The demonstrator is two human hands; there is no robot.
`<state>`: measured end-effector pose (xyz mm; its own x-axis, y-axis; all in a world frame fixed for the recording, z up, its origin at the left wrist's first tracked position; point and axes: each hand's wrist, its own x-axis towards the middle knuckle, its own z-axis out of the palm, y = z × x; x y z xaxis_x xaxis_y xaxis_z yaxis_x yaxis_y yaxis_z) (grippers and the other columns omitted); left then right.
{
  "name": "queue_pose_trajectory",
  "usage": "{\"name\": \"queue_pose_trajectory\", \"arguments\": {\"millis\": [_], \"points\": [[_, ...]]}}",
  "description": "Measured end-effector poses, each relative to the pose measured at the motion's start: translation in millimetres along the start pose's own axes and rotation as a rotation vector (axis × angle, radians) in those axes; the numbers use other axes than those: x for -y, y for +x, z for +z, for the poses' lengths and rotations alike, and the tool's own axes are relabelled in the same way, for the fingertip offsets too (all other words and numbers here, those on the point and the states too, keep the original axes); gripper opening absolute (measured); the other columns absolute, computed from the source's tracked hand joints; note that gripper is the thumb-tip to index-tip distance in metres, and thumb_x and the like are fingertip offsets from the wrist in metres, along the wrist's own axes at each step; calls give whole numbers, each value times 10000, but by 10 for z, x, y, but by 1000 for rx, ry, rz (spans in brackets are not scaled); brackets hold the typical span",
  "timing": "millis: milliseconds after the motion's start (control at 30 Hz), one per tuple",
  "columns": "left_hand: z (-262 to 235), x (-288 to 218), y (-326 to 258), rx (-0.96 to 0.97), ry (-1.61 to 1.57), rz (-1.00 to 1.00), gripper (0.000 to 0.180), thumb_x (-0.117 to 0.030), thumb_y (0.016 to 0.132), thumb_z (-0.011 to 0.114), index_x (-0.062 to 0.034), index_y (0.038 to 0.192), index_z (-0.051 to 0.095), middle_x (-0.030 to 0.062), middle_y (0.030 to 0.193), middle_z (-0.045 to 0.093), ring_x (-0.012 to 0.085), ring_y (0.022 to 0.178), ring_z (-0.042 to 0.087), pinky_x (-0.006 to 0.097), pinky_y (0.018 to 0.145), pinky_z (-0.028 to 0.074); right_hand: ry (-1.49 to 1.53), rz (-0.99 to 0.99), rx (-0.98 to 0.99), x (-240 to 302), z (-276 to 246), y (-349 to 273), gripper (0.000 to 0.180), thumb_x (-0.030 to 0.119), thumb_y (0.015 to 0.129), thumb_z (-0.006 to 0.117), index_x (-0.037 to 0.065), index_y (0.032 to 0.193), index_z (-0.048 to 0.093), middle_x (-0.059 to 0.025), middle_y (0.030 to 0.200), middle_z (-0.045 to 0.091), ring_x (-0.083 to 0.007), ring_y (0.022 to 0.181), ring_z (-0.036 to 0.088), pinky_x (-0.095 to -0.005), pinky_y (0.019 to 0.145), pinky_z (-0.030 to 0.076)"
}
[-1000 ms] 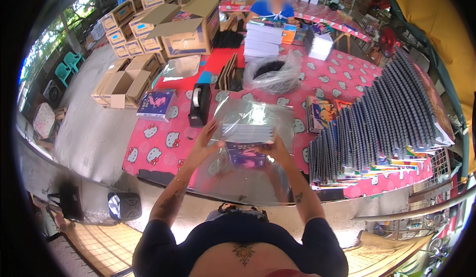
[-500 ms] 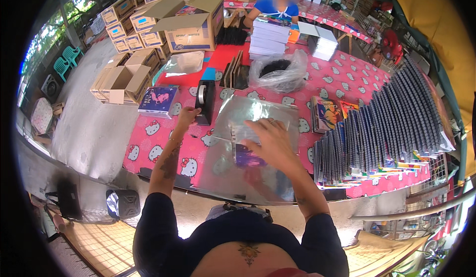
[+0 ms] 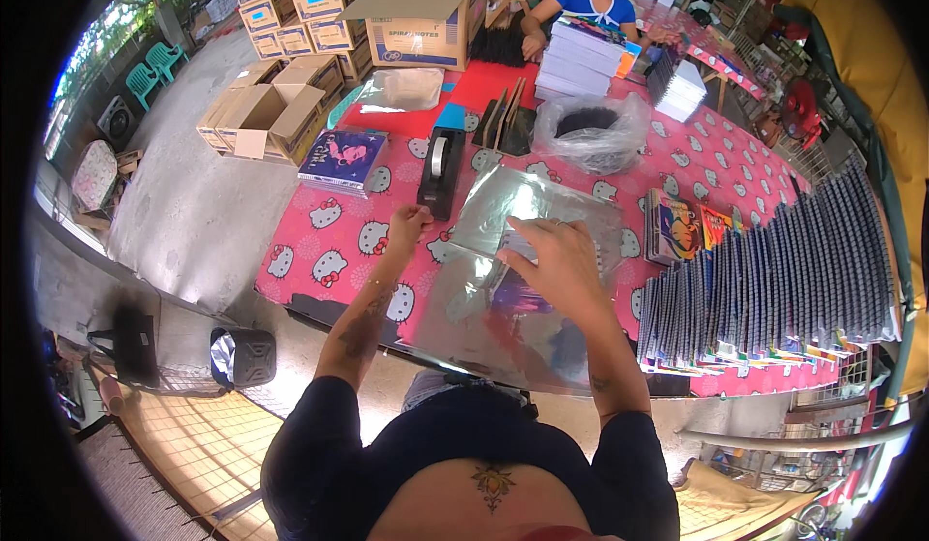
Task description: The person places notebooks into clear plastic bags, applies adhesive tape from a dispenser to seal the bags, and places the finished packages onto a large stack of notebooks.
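My left hand (image 3: 410, 225) is pinched closed beside the near end of a black tape dispenser (image 3: 442, 181); whatever lies between its fingertips is too small to make out. Clear plastic sheets (image 3: 455, 294) are spread over the table in front of me. Under the plastic lies a purple-covered notebook (image 3: 523, 292), partly hidden by my right hand (image 3: 559, 258). That hand rests palm down on the plastic with its fingers apart. A stack of purple notebooks (image 3: 343, 162) sits left of the dispenser.
Many spiral notebooks (image 3: 764, 280) stand in a long row at the right, beside a small colourful stack (image 3: 674, 226). Farther back are a plastic bag of black coils (image 3: 592, 133), white notebook stacks (image 3: 581, 62), an open carton (image 3: 418, 40) and a seated person (image 3: 592, 4).
The whole view has shifted, so the table sits farther right in it. My left hand has drawn slightly back from the tape dispenser towards me. My right hand stays on the plastic.
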<state>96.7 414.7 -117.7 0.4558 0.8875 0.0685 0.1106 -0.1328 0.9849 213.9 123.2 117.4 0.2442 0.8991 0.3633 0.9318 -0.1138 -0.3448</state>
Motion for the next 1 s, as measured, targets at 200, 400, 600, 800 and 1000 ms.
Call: {"name": "queue_pose_trajectory", "arguments": {"millis": [200, 400, 600, 800, 1000], "points": [[5, -1119, -89, 290, 734, 346, 190, -173, 870, 668, -14, 973, 669, 169, 842, 696, 347, 782, 683, 442, 722, 527, -40, 91, -9, -104, 8, -66, 443, 375, 850, 695, 66, 1168, 678, -113, 963, 714, -272, 876, 658, -420, 819, 436], [395, -2093, -585, 917, -1, 487, 357, -142, 890, 716, -94, 1229, 618, 17, 913, 575, 91, 910, 558, 261, 783, 449, 17, 126, 67, -4, -59, 19, 418, 342, 827, 718, 96, 1163, 679, -88, 975, 711, -270, 862, 667, -422, 782, 449], [292, -2190, -528, 847, 109, 681, 131, -141, 834, 758, -138, 964, 750, 47, 1149, 544, 214, 1148, 506, 372, 978, 411, -18, 145, -230, -170, -320, -374, 489, 280, 697, 833, 109, 1127, 676, -69, 1183, 630, -260, 1072, 583, -402, 874, 433], [770, -2106, -608, 727, 160, 879, 73, -146, 819, 765, -155, 891, 760, 76, 1421, 444, 222, 1256, 426, 365, 987, 357, 302, 31, -179, -1176, 146, -931, 557, 221, 639, 871, 148, 1152, 666, -66, 1330, 529, -276, 1233, 479, -452, 1029, 354], [1237, -1830, -790, 692, 427, 948, 299, -234, 745, 808, -240, 1015, 681, 183, 1526, 248, 425, 1382, 226, 569, 1096, 195, 66, -114, 37, -1106, 284, -841, 593, 209, 716, 818, 242, 1281, 641, -113, 1566, 304, -297, 1349, 415, -532, 1104, 271]]}}
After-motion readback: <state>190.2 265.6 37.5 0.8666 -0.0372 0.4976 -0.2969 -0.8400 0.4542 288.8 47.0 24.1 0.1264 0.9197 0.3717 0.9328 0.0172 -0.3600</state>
